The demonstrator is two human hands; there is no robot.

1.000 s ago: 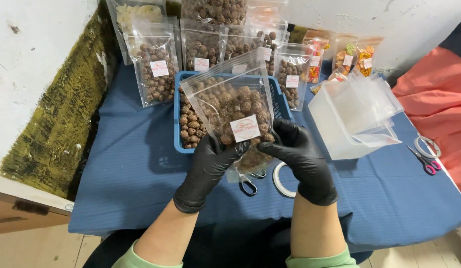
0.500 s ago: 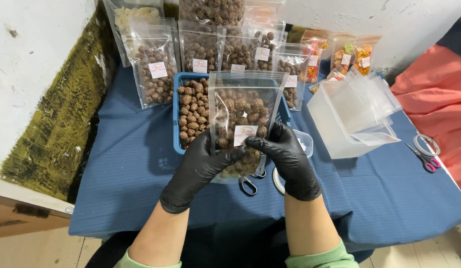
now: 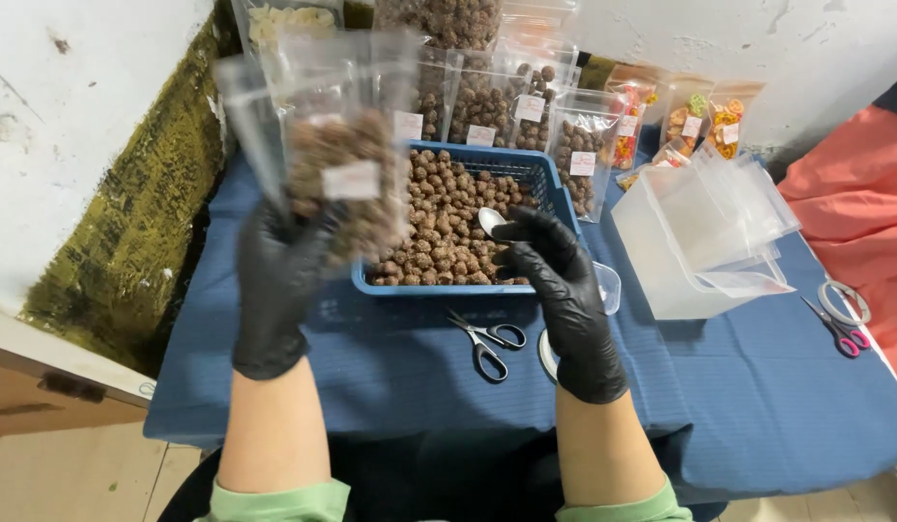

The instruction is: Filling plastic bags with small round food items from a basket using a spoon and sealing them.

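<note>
Black gloves cover both of my hands. My left hand (image 3: 279, 280) is raised to the left of the blue basket (image 3: 526, 174), fingers closed around the bottom of a clear pouch (image 3: 337, 164) filled with brown round snacks and bearing a white label; the pouch is blurred. My right hand (image 3: 555, 280) rests at the basket's front right corner, fingers curled on a metal spoon (image 3: 492, 222) whose bowl lies over the brown balls inside. Just in front of the basket, black-handled scissors (image 3: 487, 343) lie on the blue tablecloth (image 3: 738, 406). Filled pouches (image 3: 487, 101) stand behind the basket. To the right sits a white tub of empty bags (image 3: 700, 242), and farther right, pink-handled scissors (image 3: 840, 329).
</note>
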